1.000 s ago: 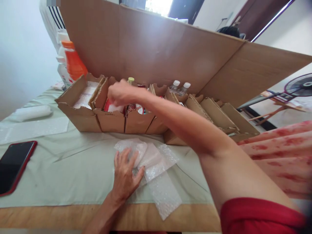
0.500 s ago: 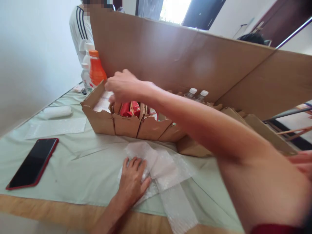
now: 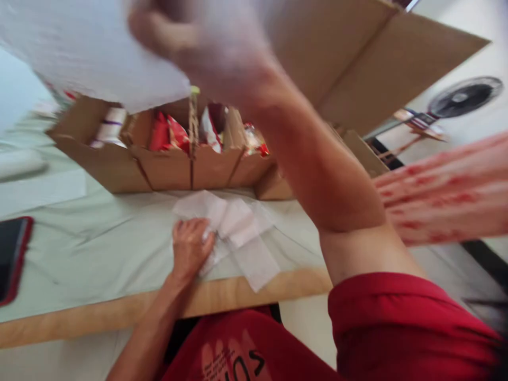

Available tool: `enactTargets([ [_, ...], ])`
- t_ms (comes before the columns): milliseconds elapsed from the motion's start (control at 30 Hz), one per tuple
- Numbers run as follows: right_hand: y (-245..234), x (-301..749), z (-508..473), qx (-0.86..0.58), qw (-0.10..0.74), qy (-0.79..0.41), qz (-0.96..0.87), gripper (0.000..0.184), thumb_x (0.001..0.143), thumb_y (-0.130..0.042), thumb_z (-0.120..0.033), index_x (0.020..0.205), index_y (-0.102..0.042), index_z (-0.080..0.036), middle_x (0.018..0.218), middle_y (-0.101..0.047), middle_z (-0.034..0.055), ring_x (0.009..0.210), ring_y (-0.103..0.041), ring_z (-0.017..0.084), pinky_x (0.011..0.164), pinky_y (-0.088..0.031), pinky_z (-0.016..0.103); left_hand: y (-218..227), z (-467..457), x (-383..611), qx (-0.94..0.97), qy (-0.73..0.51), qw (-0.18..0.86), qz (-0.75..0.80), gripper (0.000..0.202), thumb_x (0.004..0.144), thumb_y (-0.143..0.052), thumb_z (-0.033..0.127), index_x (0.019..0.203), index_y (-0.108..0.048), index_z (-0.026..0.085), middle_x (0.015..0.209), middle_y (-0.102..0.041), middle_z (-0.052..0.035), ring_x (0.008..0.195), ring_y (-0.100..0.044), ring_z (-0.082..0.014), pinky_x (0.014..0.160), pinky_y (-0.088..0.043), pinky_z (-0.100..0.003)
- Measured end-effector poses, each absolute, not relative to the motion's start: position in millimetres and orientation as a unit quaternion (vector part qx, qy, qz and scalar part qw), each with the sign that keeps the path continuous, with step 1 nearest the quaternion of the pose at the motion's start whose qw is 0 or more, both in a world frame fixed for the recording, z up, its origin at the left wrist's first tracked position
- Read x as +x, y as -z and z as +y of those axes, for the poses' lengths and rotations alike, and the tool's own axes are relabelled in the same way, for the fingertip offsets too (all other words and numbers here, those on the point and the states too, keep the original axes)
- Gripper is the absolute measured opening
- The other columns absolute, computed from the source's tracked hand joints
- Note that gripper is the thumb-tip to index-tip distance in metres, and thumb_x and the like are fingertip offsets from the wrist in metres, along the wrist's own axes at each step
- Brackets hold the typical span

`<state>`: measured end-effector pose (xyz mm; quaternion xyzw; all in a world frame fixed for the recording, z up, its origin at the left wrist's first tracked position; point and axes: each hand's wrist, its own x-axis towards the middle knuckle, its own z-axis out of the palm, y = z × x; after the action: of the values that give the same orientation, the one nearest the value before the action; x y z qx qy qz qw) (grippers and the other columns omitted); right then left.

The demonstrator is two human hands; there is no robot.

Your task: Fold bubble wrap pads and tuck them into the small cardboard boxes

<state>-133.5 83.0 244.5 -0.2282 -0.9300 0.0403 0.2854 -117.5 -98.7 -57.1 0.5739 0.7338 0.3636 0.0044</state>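
Observation:
High in the view and smeared by motion, my right hand (image 3: 206,42) is closed on the edge of a whitish sheet (image 3: 99,63) that hangs over the back left. My left hand (image 3: 191,246) rests low on the table, its fingers curled on several overlapping strips of bubble wrap (image 3: 238,225). Behind them stands a cardboard divider box (image 3: 170,172). A white packet with purple lines (image 3: 111,127) lies in its leftmost compartment. Red snack packets (image 3: 169,132) fill the compartment beside it, and more packets show further right, partly behind my right forearm.
A phone in a red case (image 3: 16,259) lies at the left edge, near a blurred white roll (image 3: 19,164) and a flat sheet (image 3: 43,190). A tall cardboard panel (image 3: 357,63) rises behind the box. Pinkish patterned cloth (image 3: 448,196) and a fan (image 3: 464,98) are at the right.
My right hand has risen from the leftmost compartment with the whitish sheet. My left fingers, spread before, have curled on the bubble wrap. The view has tilted down and shifted right.

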Motion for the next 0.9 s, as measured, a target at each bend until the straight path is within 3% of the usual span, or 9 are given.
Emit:
enactTargets([
  [33,-240,-87,85,-0.18,0.304,0.021,-0.935,0.055,0.096,-0.014,-0.024,0.099,-0.066,-0.009,0.096,-0.055,-0.0073,0.121,-0.066,0.02,0.091,-0.042,0.04,59,-100,-120,0.568,-0.369,0.017,0.735,0.028,0.093,-0.056,0.03,0.114,-0.072,0.019,0.115,-0.077,-0.0136,0.11,-0.069,-0.0327,0.108,-0.044,-0.059],
  [100,-211,16,79,-0.173,0.335,0.039,-0.926,0.024,0.097,-0.054,-0.032,0.089,-0.068,-0.014,0.087,-0.063,-0.0026,0.095,-0.07,0.018,0.089,-0.052,0.035,61,-102,-126,0.558,-0.384,0.045,0.734,0.032,0.094,-0.055,0.036,0.115,-0.072,0.019,0.114,-0.076,-0.0137,0.108,-0.069,-0.0328,0.104,-0.049,-0.056],
  [200,-136,152,60,-0.309,0.274,-0.057,-0.909,0.014,0.094,-0.058,-0.026,0.088,-0.068,-0.019,0.085,-0.072,0.0036,0.079,-0.069,0.019,0.076,-0.056,0.033,55,-110,-139,0.556,-0.394,0.058,0.729,0.045,0.091,-0.062,0.046,0.13,-0.066,0.022,0.139,-0.066,-0.0149,0.127,-0.062,-0.0362,0.109,-0.047,-0.057],
  [300,-56,217,50,-0.351,0.167,-0.157,-0.908,0.017,0.095,-0.054,-0.023,0.1,-0.071,-0.022,0.113,-0.078,0.0107,0.104,-0.073,0.025,0.092,-0.058,0.041,48,-114,-156,0.603,-0.35,0.036,0.716,0.085,0.079,-0.075,0.059,0.152,-0.047,0.026,0.17,-0.029,-0.0171,0.152,-0.035,-0.048,0.118,-0.033,-0.07],
  [367,-17,220,44,-0.34,0.096,-0.202,-0.914,0.031,0.092,-0.064,-0.028,0.122,-0.069,-0.022,0.146,-0.064,0.0164,0.133,-0.063,0.03,0.11,-0.051,0.05,45,-111,-164,0.652,-0.306,0.038,0.693,0.104,0.072,-0.079,0.065,0.159,-0.037,0.027,0.175,-0.016,-0.0177,0.155,-0.026,-0.0523,0.118,-0.031,-0.072],
  [467,19,185,30,-0.322,0.047,-0.23,-0.917,0.085,0.081,-0.081,-0.039,0.156,-0.045,-0.019,0.166,-0.039,0.0235,0.154,-0.04,0.037,0.121,-0.037,0.06,46,-100,-164,0.696,-0.237,0.07,0.674,0.109,0.067,-0.082,0.064,0.158,-0.039,0.023,0.173,-0.021,-0.0221,0.152,-0.032,-0.0528,0.116,-0.036,-0.07],
  [533,33,152,16,-0.319,0.075,-0.246,-0.912,0.098,0.08,-0.081,-0.041,0.163,-0.033,-0.017,0.168,-0.034,0.0247,0.157,-0.033,0.039,0.123,-0.033,0.062,47,-93,-154,0.698,-0.215,0.096,0.676,0.103,0.069,-0.082,0.059,0.156,-0.043,0.022,0.17,-0.03,-0.023,0.148,-0.041,-0.049,0.115,-0.038,-0.067],
  [767,28,70,-19,-0.332,0.313,-0.337,-0.823,0.085,0.086,-0.057,-0.021,0.164,-0.022,-0.023,0.169,-0.035,0.0144,0.158,-0.033,0.029,0.129,-0.032,0.053,40,-90,-110,0.603,-0.463,0.148,0.633,0.064,0.079,-0.062,0.035,0.14,-0.059,0.018,0.144,-0.063,-0.016,0.133,-0.061,-0.0314,0.11,-0.051,-0.046],
  [900,-24,20,-32,-0.262,0.339,-0.381,-0.819,0.085,0.086,-0.053,-0.016,0.162,-0.019,-0.029,0.164,-0.043,0.0115,0.148,-0.049,0.029,0.119,-0.047,0.051,10,-118,-124,0.519,-0.569,0.081,0.632,0.06,0.082,-0.06,0.036,0.14,-0.059,0.02,0.143,-0.063,-0.0129,0.131,-0.062,-0.0301,0.106,-0.055,-0.043],
])
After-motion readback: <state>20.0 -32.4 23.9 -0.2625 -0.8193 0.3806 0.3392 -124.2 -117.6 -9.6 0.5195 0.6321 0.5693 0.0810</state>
